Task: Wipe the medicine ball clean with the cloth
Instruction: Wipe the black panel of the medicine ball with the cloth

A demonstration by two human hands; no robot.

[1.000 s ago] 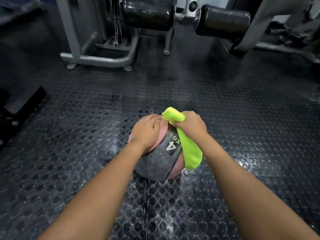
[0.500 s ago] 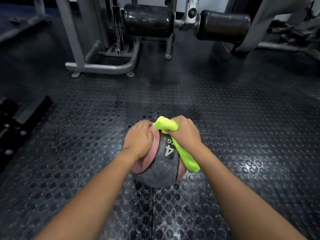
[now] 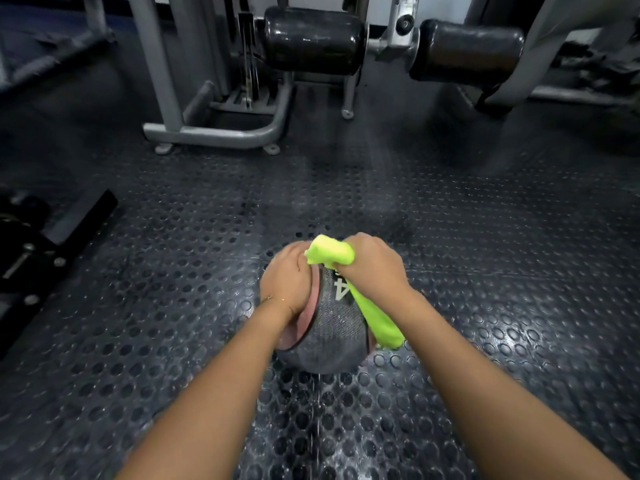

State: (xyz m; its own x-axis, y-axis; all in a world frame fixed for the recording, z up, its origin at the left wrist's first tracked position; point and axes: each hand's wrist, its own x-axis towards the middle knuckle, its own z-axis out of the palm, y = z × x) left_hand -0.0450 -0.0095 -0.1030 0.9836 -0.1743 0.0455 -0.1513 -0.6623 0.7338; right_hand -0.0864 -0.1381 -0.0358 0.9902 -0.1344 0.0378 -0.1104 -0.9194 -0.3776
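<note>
Steadying the medicine ball [image 3: 329, 327] with the left grip [image 3: 289, 282], palm lying on the pink panel and fingers curving over the top of the ball. Clutching the lime-green cloth [image 3: 375, 317] in the right grip [image 3: 372, 268], fingers wrapping tightly round it. Letting one bunched end poke out above the knuckles, right beside the left fingertips, and the longer tail hang down the right flank of the ball under the wrist. Pressing the cloth against the upper right of the ball, just next to the white "4" [image 3: 341, 289] printed on the grey, mesh-textured band.

Resting the ball on the dark studded rubber floor [image 3: 173, 271], low in the middle of the view, between two bare forearms reaching in from the bottom edge. Wearing a thin bracelet [image 3: 273, 299] on the left wrist.

Facing a grey steel machine frame [image 3: 214, 135] standing on the floor well beyond the ball, with a black roller pad [image 3: 313, 39] above it and a second roller pad [image 3: 465, 51] to the right, a metal bracket sitting between the two. Sharing the floor with a black bolted plate [image 3: 34, 247] at the left edge, well apart from the ball. Catching pale glare on the floor studs nearest the camera.
</note>
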